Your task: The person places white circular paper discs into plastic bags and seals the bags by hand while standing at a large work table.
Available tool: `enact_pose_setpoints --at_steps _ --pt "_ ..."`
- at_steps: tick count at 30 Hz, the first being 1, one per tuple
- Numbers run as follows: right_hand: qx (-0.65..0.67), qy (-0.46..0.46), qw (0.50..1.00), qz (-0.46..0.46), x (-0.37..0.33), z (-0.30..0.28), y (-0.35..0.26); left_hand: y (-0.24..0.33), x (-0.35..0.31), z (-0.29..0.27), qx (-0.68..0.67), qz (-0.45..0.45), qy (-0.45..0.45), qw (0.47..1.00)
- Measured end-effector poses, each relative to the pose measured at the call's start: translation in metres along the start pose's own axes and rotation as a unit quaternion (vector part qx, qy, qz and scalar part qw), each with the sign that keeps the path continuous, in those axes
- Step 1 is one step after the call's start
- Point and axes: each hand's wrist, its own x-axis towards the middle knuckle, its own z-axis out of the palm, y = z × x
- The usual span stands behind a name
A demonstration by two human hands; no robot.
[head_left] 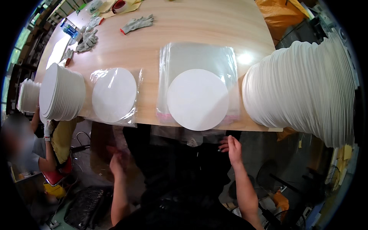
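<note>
A round white disc [197, 99] lies over a stack of clear plastic bags [199, 55] at the table's near edge, its lower rim overhanging a little. Below and right of it, my right hand [231, 149] hangs in the air, fingers apart and holding nothing visible. My left hand [116, 161] is lower and farther left, off the table; its fingers are smeared and dim. Between the hands, clear film [188, 138] hangs below the table edge. To the left, another white disc [114, 95] lies inside a clear bag on the table.
A tall stack of white discs [299, 82] stands at the right; a smaller stack [63, 92] stands at the left. Grey gloves [138, 24], a bottle [69, 28] and a tape roll [119, 6] lie farther back. A gloved co-worker's hand [48, 129] is by the left stack.
</note>
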Motion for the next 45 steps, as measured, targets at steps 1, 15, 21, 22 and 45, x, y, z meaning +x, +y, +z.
enact_pose_setpoints --at_steps 1,15,21,22,45 --pt "-0.163 0.076 0.979 -0.095 0.0 -0.009 0.014 0.052 -0.038 0.06 0.123 0.102 -0.076 0.984" --pt "-0.494 -0.021 0.694 -0.523 0.014 0.009 -0.049 0.16 -0.054 0.219 0.469 0.754 -0.287 0.359" --pt "-0.4 -0.053 0.758 -0.512 -0.008 -0.002 -0.068 0.171 -0.069 0.202 0.392 0.68 -0.378 0.491" --pt "-0.365 -0.06 0.79 -0.488 -0.009 -0.003 -0.068 0.173 -0.071 0.201 0.382 0.67 -0.385 0.508" --pt "-0.135 -0.019 0.949 -0.284 0.044 0.013 -0.096 0.21 -0.072 0.245 0.183 0.285 -0.504 0.794"
